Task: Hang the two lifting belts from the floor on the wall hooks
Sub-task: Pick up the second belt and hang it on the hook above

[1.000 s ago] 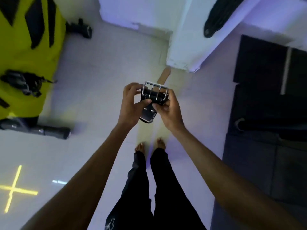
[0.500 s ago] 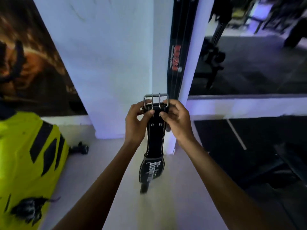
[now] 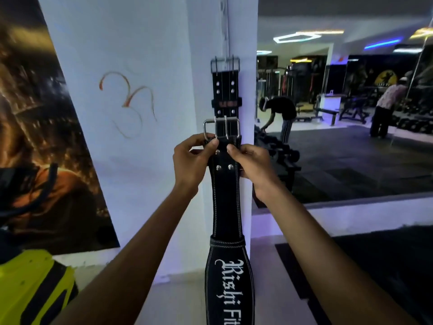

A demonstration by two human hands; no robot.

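I hold a black lifting belt [image 3: 226,207] with white stitching and white lettering upright in front of a white pillar [image 3: 242,31]. Its steel buckle [image 3: 221,129] is at the top, just above my fingers. My left hand [image 3: 193,160] pinches the belt's left edge under the buckle, and my right hand [image 3: 251,164] grips its right edge. A second black belt [image 3: 225,87] hangs on the pillar directly above, its buckle at the top. The hook itself is too small to make out.
A large poster [image 3: 39,141] covers the wall at left. A yellow-and-black machine [image 3: 32,287] stands at the lower left. To the right, a mirror [image 3: 351,113] shows gym equipment and two people. Dark floor mats [image 3: 375,266] lie at the lower right.
The view has swung up from the floor to the pillar. Both hands have raised the belt, so its buckle now sits just below the belt hanging there.
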